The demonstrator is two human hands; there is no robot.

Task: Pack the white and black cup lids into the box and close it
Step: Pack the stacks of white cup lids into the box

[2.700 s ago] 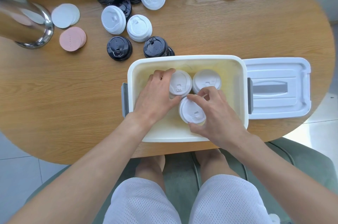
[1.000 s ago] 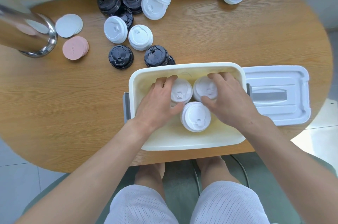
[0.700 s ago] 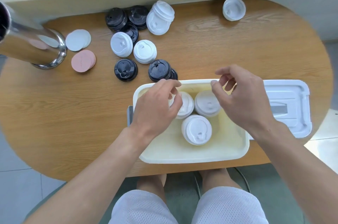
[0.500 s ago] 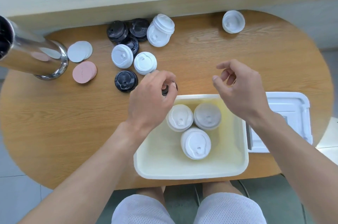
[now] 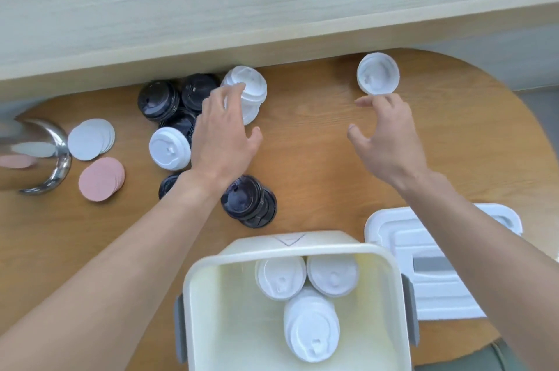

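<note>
The white box (image 5: 208, 304) stands open at the table's near edge with three stacks of white lids (image 5: 308, 295) inside. Its lid (image 5: 423, 252) lies to the right of it. My left hand (image 5: 222, 131) hovers with spread fingers over the pile at the back left, its fingertips at a stack of white lids (image 5: 251, 89). Black lids (image 5: 157, 101), another white stack (image 5: 169, 148) and a black stack (image 5: 249, 201) lie around it. Open and holding nothing, my right hand (image 5: 384, 137) is just below an upturned white lid (image 5: 378, 74).
A steel vessel (image 5: 39, 155) stands at the far left edge. White discs (image 5: 90, 142) and pink discs (image 5: 101, 178) lie beside it. A pale wooden ledge (image 5: 272, 7) runs along the table's back. Bare wood shows between my hands.
Both hands left the box and reached toward the back of the table. The left one went to the lid pile, the right one toward the lone upturned lid. The view tilted forward.
</note>
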